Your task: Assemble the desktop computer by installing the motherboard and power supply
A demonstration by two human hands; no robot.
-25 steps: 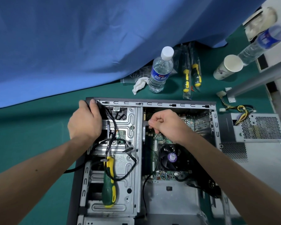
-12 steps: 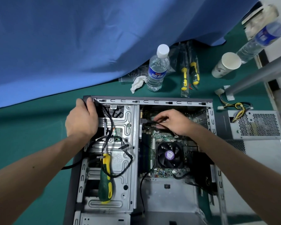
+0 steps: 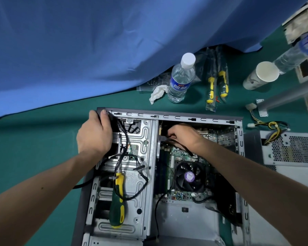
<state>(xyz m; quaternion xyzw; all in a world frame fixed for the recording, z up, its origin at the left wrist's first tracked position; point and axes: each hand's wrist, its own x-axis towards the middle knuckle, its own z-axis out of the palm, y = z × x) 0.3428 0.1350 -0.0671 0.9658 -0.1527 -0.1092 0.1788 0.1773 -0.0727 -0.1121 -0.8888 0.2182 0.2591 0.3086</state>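
The open computer case (image 3: 167, 115) lies on the green table (image 3: 34, 148), with the motherboard (image 3: 183, 153) inside it. The left hand (image 3: 94, 134) grips the case's top left corner. The right hand (image 3: 182, 137) pinches a black cable (image 3: 184, 148) over the motherboard. The power supply (image 3: 290, 148) rests just beside the case, on the right

Both forearms were extended forward. The left hand (image 3: 94, 134) was held palm down with its fingers curled over an edge. The right hand (image 3: 182, 137) was bent at the wrist, fingers pinched together.
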